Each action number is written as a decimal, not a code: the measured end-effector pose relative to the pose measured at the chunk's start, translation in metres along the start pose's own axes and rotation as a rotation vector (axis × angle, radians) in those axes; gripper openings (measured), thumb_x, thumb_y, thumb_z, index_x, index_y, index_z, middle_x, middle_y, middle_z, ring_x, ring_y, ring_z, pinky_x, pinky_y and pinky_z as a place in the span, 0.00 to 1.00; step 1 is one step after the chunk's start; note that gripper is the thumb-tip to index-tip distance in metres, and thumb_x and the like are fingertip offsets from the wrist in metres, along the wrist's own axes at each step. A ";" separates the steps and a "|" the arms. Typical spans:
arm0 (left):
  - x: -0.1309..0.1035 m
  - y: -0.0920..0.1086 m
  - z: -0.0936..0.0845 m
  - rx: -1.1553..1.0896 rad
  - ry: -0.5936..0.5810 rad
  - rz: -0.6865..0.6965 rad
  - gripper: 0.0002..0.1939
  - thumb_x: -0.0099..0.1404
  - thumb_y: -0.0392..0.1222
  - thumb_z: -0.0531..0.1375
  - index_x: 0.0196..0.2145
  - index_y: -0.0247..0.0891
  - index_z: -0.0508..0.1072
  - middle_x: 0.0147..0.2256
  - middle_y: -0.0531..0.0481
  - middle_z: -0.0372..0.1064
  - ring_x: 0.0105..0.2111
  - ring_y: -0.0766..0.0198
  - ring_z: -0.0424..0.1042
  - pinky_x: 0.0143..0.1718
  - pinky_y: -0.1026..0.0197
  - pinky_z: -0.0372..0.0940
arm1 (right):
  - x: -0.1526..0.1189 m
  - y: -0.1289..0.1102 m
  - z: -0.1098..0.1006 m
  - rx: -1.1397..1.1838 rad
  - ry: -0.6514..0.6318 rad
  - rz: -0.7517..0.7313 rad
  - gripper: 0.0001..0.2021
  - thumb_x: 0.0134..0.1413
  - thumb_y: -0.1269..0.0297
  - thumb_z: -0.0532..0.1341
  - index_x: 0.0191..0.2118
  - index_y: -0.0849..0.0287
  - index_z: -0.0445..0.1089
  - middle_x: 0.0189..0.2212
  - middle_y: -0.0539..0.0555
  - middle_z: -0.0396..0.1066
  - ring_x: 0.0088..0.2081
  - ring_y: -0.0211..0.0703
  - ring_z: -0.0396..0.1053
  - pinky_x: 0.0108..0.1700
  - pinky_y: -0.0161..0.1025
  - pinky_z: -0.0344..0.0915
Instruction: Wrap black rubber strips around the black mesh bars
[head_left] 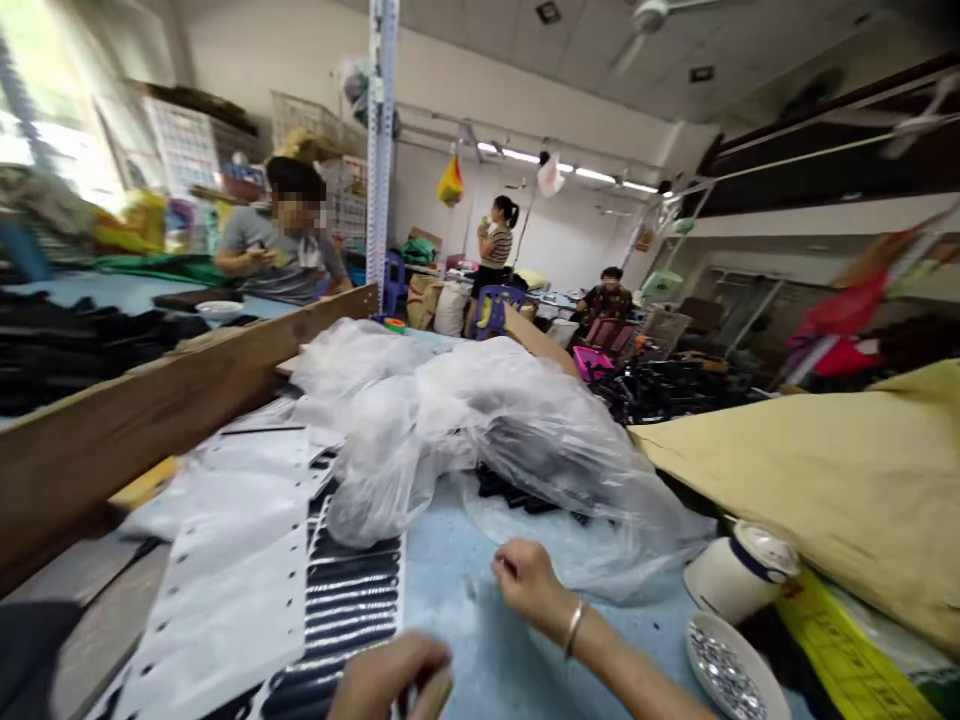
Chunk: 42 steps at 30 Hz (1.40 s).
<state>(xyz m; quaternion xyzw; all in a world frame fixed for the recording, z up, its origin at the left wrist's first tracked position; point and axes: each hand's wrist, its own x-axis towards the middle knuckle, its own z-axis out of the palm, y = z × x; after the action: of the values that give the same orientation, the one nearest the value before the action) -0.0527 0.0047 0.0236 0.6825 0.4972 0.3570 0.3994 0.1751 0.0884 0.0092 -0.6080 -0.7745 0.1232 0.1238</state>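
Note:
My right hand (529, 580), with a bracelet at the wrist, hovers over the blue table (442, 570). Its fingers are curled closed, and whatever they may hold is hidden. At the bottom edge, slightly blurred, my left hand (390, 675) has its fingers bent in towards the thumb; I cannot make out anything between them. It is beside a white-edged sheet with rows of dark glossy strips (352, 575). A white sheet with small dark holes (225, 560) partly covers those strips. Just beyond my right hand lies clear plastic sheeting (517, 400) over black pieces (517, 490).
To the right stand a white lidded jar (739, 570) and a bowl of small shiny metal pieces (724, 665). A wooden board (187, 370) edges the left side. Yellowish cloth (817, 440) lies at right. Several people are farther back, one seated at the left table (127, 290).

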 end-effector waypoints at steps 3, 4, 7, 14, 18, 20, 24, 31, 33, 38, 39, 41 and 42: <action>0.118 0.010 0.028 0.433 -0.156 0.136 0.16 0.65 0.29 0.58 0.49 0.36 0.73 0.52 0.41 0.70 0.54 0.52 0.68 0.59 0.51 0.59 | 0.056 0.059 -0.034 -0.046 0.055 0.186 0.05 0.61 0.68 0.61 0.39 0.64 0.73 0.36 0.55 0.75 0.40 0.45 0.73 0.45 0.44 0.69; 0.156 0.013 0.037 0.481 -0.171 0.153 0.20 0.62 0.26 0.59 0.52 0.34 0.71 0.56 0.38 0.66 0.60 0.49 0.61 0.63 0.50 0.54 | 0.072 0.078 -0.044 -0.055 0.076 0.240 0.08 0.63 0.64 0.61 0.43 0.63 0.71 0.40 0.54 0.74 0.41 0.44 0.73 0.45 0.47 0.70; 0.247 0.014 0.056 0.599 -0.222 0.166 0.25 0.60 0.32 0.65 0.55 0.34 0.68 0.60 0.37 0.60 0.62 0.44 0.57 0.61 0.42 0.55 | 0.103 0.122 -0.068 -0.064 0.134 0.371 0.14 0.64 0.59 0.60 0.51 0.61 0.68 0.49 0.56 0.70 0.46 0.47 0.71 0.48 0.50 0.70; 0.296 0.006 0.082 0.690 -0.339 0.139 0.14 0.68 0.44 0.61 0.49 0.36 0.71 0.49 0.45 0.70 0.47 0.55 0.72 0.48 0.47 0.68 | 0.106 0.128 -0.056 0.022 0.064 0.384 0.13 0.55 0.58 0.67 0.39 0.63 0.73 0.40 0.57 0.75 0.44 0.48 0.72 0.48 0.47 0.68; 0.259 0.000 0.075 0.616 -0.326 0.190 0.15 0.64 0.35 0.62 0.49 0.34 0.72 0.47 0.42 0.72 0.49 0.53 0.71 0.52 0.47 0.65 | 0.090 0.114 -0.039 0.154 0.075 0.350 0.13 0.39 0.65 0.72 0.34 0.63 0.75 0.33 0.56 0.77 0.39 0.49 0.74 0.41 0.37 0.67; 0.235 -0.001 0.065 0.567 -0.296 0.202 0.25 0.58 0.27 0.60 0.53 0.35 0.70 0.50 0.40 0.72 0.51 0.51 0.70 0.54 0.50 0.63 | 0.083 0.110 -0.034 0.225 0.076 0.367 0.14 0.39 0.67 0.71 0.36 0.63 0.75 0.29 0.53 0.76 0.35 0.46 0.74 0.36 0.35 0.66; 0.184 0.005 0.044 0.466 -0.304 0.191 0.37 0.48 0.24 0.56 0.57 0.40 0.69 0.52 0.47 0.73 0.52 0.53 0.71 0.54 0.55 0.64 | 0.064 0.103 -0.029 0.349 -0.006 0.433 0.16 0.44 0.70 0.66 0.42 0.65 0.72 0.16 0.44 0.67 0.20 0.40 0.68 0.22 0.33 0.63; 0.097 0.005 0.038 0.247 -0.406 0.032 0.39 0.43 0.30 0.56 0.56 0.40 0.71 0.51 0.49 0.75 0.51 0.50 0.72 0.55 0.55 0.64 | -0.004 0.080 -0.014 0.369 -0.131 0.397 0.12 0.43 0.74 0.64 0.38 0.64 0.71 0.12 0.39 0.58 0.15 0.36 0.63 0.18 0.29 0.56; 0.082 0.001 0.044 0.309 -0.381 0.053 0.39 0.44 0.31 0.57 0.57 0.42 0.70 0.53 0.47 0.73 0.56 0.47 0.68 0.59 0.49 0.60 | -0.030 0.075 -0.012 0.314 -0.133 0.354 0.08 0.49 0.71 0.62 0.38 0.63 0.72 0.14 0.42 0.62 0.17 0.38 0.66 0.20 0.31 0.58; 0.078 0.003 0.058 0.691 -0.330 0.198 0.27 0.53 0.37 0.60 0.53 0.39 0.72 0.54 0.36 0.71 0.59 0.38 0.63 0.56 0.37 0.57 | -0.089 0.089 -0.016 0.083 -0.058 0.246 0.06 0.56 0.71 0.58 0.37 0.62 0.73 0.33 0.57 0.75 0.38 0.48 0.73 0.40 0.38 0.62; 0.080 0.006 0.061 0.741 -0.330 0.213 0.25 0.55 0.37 0.59 0.53 0.37 0.72 0.54 0.36 0.70 0.58 0.38 0.64 0.55 0.38 0.57 | -0.098 0.095 -0.018 0.042 -0.058 0.237 0.06 0.55 0.73 0.58 0.36 0.62 0.72 0.35 0.59 0.75 0.40 0.50 0.72 0.41 0.38 0.61; 0.087 0.010 0.065 0.814 -0.333 0.229 0.27 0.55 0.35 0.58 0.54 0.35 0.70 0.56 0.34 0.68 0.58 0.39 0.63 0.55 0.40 0.57 | -0.113 0.107 -0.021 -0.024 -0.071 0.232 0.07 0.54 0.76 0.57 0.35 0.62 0.72 0.35 0.60 0.75 0.39 0.50 0.72 0.40 0.38 0.60; 0.090 0.012 0.067 0.837 -0.339 0.231 0.29 0.54 0.34 0.58 0.55 0.33 0.69 0.57 0.34 0.66 0.59 0.39 0.63 0.56 0.41 0.57 | -0.119 0.112 -0.023 -0.051 -0.078 0.237 0.09 0.54 0.77 0.55 0.35 0.62 0.72 0.33 0.60 0.75 0.38 0.49 0.72 0.38 0.38 0.60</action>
<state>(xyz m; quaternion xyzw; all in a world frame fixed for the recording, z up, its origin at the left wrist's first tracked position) 0.0334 0.0769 0.0140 0.8847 0.4466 0.0512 0.1229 0.3120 -0.0004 -0.0128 -0.6930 -0.7044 0.1405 0.0627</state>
